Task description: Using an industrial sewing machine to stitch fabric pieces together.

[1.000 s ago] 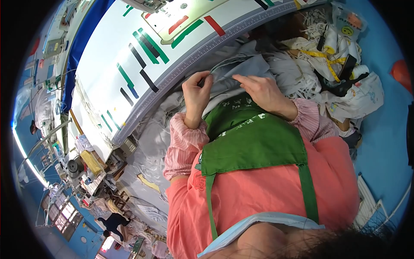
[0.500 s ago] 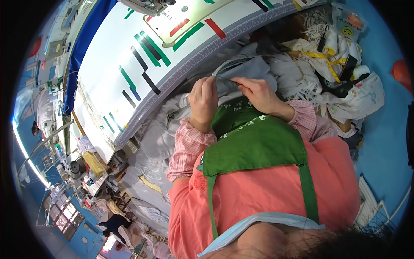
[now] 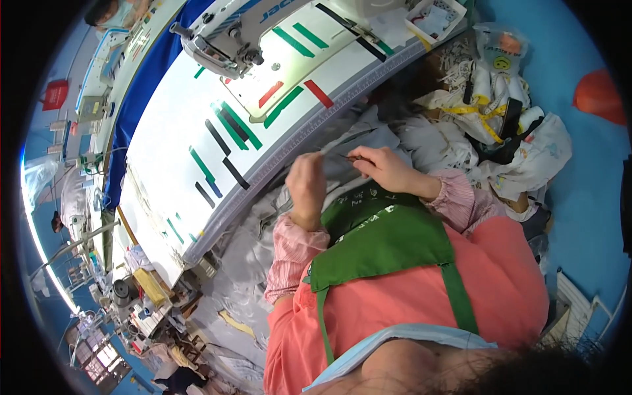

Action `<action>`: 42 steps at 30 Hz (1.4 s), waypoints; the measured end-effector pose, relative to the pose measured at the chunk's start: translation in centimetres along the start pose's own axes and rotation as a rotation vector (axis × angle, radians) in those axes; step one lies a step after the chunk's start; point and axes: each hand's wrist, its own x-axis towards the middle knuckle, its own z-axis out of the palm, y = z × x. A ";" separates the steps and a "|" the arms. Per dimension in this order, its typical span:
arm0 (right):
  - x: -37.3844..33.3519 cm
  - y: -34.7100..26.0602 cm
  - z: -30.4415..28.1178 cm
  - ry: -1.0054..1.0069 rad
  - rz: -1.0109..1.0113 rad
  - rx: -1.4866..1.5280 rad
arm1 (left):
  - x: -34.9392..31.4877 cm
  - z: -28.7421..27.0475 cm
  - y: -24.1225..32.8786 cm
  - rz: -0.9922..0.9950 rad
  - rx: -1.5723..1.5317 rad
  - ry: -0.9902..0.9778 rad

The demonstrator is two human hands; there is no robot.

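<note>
Over my lap, grey fabric (image 3: 374, 136) lies bunched between my hands and the table edge. My left hand (image 3: 307, 187) is smeared by motion, but its fingers look curled in a pinch at the left end of the fabric's edge. To its right, my right hand (image 3: 390, 171) is closed, thumb against forefinger, on a small thin dark thing (image 3: 354, 158) whose kind I cannot make out. The two hands are apart, just above the green apron (image 3: 382, 247).
A sewing machine (image 3: 227, 43) stands on the white table (image 3: 161, 171), which carries strips of coloured tape and a ruler edge (image 3: 276, 155). White scraps, thread spools and a yellow measuring tape (image 3: 490, 125) are heaped at right. More grey cloth (image 3: 240, 243) spreads at left.
The view has shifted, bringing the sewing machine head in. My left hand has moved down and away from my right fingertips. A small dark thing now shows at my right fingertips.
</note>
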 end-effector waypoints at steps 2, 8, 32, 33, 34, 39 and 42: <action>0.4 0.4 -1.8 -0.109 0.170 0.110 | 0.8 -1.0 -1.1 -0.106 0.024 0.020; 11.6 3.4 -11.6 0.475 0.153 0.700 | 2.0 -2.5 -1.9 -0.165 -0.009 -0.128; 14.5 -3.8 -11.2 -0.175 -0.077 -0.343 | 8.1 -11.2 -9.5 -0.283 -0.022 -0.036; 15.8 -3.4 -10.2 0.149 -0.311 -0.644 | 9.2 -9.6 -10.5 -0.345 -0.030 -0.066; 17.3 -2.4 -9.2 0.136 -0.329 -0.638 | 9.6 -7.9 -12.2 -0.395 -0.054 -0.051; 21.8 0.0 -3.4 0.446 -0.434 -1.224 | 9.7 -3.6 -16.5 -0.361 -0.020 0.015; 22.4 -1.0 0.9 0.510 -0.644 -0.948 | 9.8 -3.6 -16.3 -0.385 -0.021 -0.036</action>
